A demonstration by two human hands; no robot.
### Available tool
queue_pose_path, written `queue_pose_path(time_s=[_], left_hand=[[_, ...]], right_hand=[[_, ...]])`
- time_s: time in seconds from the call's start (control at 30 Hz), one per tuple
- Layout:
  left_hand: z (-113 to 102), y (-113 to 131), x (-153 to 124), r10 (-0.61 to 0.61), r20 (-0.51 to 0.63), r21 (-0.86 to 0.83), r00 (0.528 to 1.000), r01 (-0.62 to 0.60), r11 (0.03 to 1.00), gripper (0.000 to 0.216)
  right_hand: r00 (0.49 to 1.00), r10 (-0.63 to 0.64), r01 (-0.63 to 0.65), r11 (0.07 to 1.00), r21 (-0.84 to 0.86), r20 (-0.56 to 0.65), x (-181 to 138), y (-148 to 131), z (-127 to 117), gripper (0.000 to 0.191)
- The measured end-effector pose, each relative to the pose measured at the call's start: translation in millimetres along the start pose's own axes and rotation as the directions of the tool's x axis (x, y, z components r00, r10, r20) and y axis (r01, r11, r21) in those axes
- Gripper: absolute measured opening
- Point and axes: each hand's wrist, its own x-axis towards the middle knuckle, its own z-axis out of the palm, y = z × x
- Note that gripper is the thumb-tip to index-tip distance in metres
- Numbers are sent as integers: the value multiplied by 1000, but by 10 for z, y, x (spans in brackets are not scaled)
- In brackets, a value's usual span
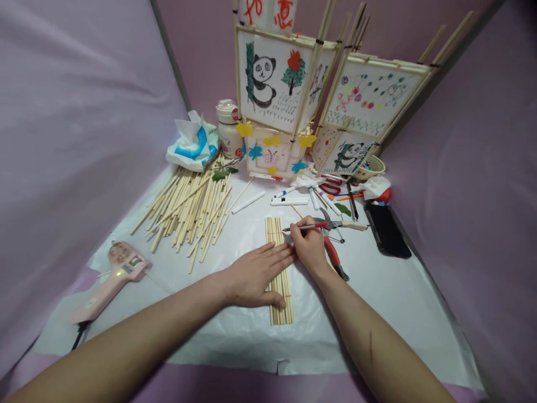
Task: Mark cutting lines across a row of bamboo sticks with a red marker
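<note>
Several thin wooden sticks (280,314) lie side by side in a flat row on the white sheet. Across them rests my left hand (260,274), open, fingers stretched to the right and thumb lower down, pressing on the row. My right hand (311,246) is closed around a red pen (315,225), its tip pointing left at the row's upper right edge. Red marks show on the sticks near the top and again near the bottom right. Just right of my right hand lie pruning shears (333,252) with red handles, partly hidden by the hand.
A big loose pile of sticks (197,207) lies left, below a tissue pack (195,143) and a white bottle (229,131). Lantern-like stick frames with panda drawings (272,84) stand behind. White markers (289,201) lie before them. A pink glue gun (113,280) is left, a phone (386,230) right.
</note>
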Motion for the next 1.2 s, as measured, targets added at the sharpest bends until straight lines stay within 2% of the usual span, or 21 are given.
queue_pose_path(time_s=[0.7,1.0,1.2], left_hand=[[61,21,54,-12,-14,48,1000,13,999,109],[67,26,75,9,-59,34,998,-7,999,115],[58,58,120,43,-135,-4,990,-44,999,116]], right_hand=[[1000,4,-5,997,71,7,-11,-46,64,19],[1000,-12,12,998,66,1,-6,-47,110,21],[1000,-30,29,999,22,9,-7,-76,131,22]])
